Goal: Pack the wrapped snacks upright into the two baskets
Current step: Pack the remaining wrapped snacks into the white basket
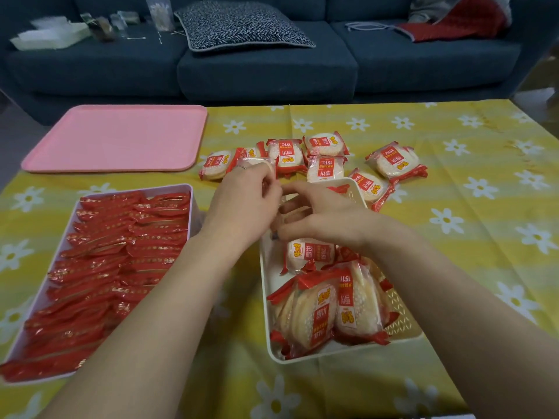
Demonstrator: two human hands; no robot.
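Two baskets sit on the table. The left basket (187, 189) is packed with several red-wrapped snacks (121, 252) standing upright in rows. The white right basket (266, 297) holds several rice-cracker packs (329, 309) leaning upright at its near end and one pack (311, 252) lying flat mid-basket. My left hand (245, 204) pinches a cracker pack (257, 164) above the basket's far end. My right hand (320, 219) curls round packs (295, 213) inside the basket, which it mostly hides. Several loose cracker packs (326, 146) lie beyond the basket.
A pink tray (118, 137) lies at the table's far left. A yellow flowered cloth (469, 207) covers the table. Behind it stands a dark sofa (266, 71) with a patterned cushion (242, 25), plastic bags and a red garment.
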